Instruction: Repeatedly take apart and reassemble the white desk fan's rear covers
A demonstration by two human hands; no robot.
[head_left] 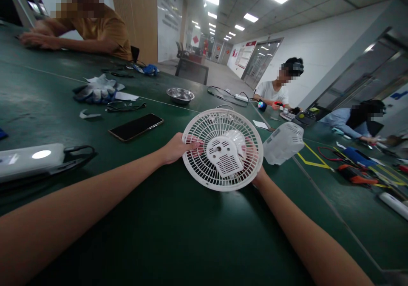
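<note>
A round white plastic fan grille point(204, 133) with a vented hub is held upright above the green table point(159, 226), between both hands. My left hand point(175, 148) grips its left rim, fingers curled over the edge. My right hand point(255, 160) is behind the grille's right side, seen partly through the bars, holding that rim. A white fan body point(283, 142) lies on the table just right of the grille.
A black phone point(136, 127), a metal bowl point(180, 94), gloves point(97, 91) and cables lie beyond my left hand. A white power bank point(30, 160) sits at the left. Other people sit at the far left and right; tools lie at the right.
</note>
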